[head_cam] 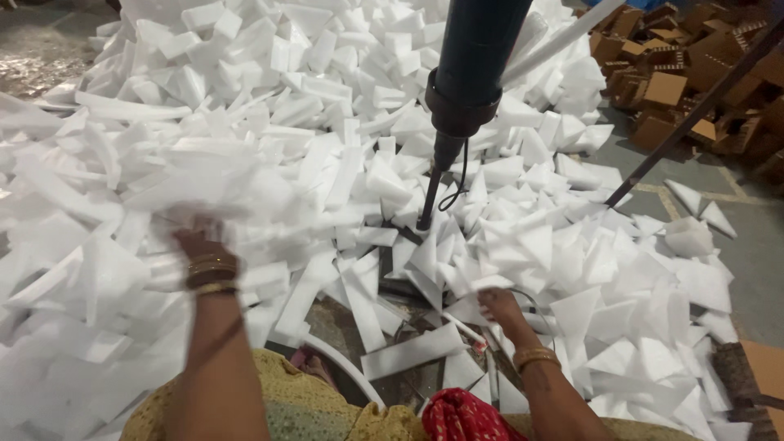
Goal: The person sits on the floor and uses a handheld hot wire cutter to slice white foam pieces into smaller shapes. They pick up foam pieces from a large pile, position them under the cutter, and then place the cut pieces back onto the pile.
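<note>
My left hand (196, 241) is buried in blurred white foam offcuts (106, 245) at centre left, fingers hidden so I cannot tell their grip, my right hand (500, 306) presses open fingers on foam triangles (572, 269) lower centre, brown cardboard boxes (670, 65) piled upper right on grey floor (751, 245).

The white foam offcuts (327, 155) lie in a deep, loose heap across the floor (flat strips to the left, mostly triangular wedges to the right). One blurred foam sheet (204, 196) sits raised over the left of the heap, while a long foam strip (412, 351) lies flat, slanted, near the heap's near edge.
</note>
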